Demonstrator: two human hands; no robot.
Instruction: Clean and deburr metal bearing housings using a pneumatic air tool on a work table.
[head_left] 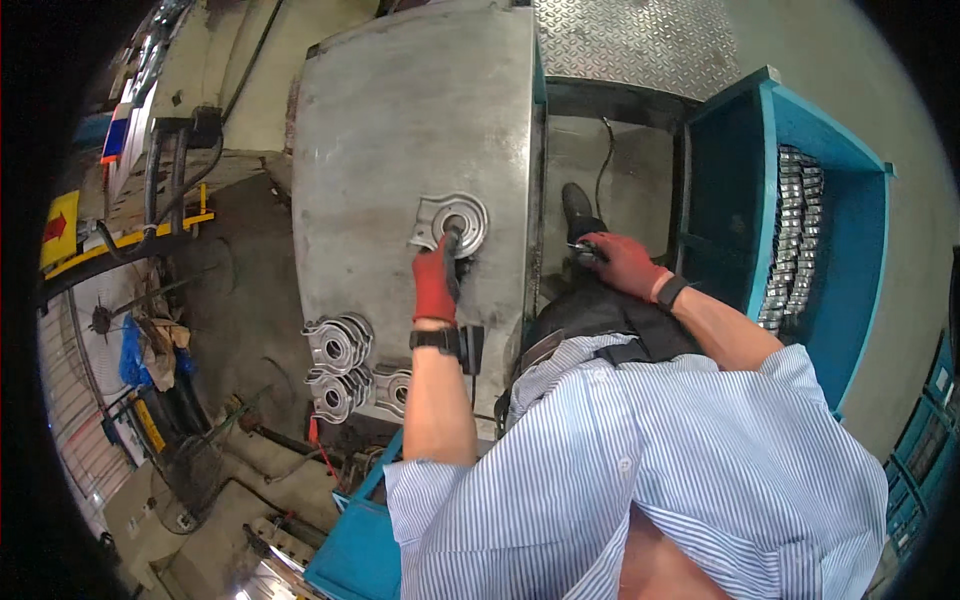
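A stamped metal bracket [476, 212] with a round ringed face and a centre hole lies on the steel tabletop [400, 130]. My left hand [437, 282], in a red glove with dark fingers, is closed on its near side, with a finger at the hole. Off the table's right edge, my right hand [622, 264] wears a red glove too. Its fingers are closed round a small shiny metal piece, mostly hidden, whose kind I cannot make out.
Stacks of similar brackets [338, 342] stand at the table's near left corner, beside a single bracket [394, 390]. On the right a teal bin [830, 130] holds rows of shiny metal parts [797, 225]. Diamond-patterned plate [640, 40] lies beyond. Yellow-railed equipment [130, 240] stands left.
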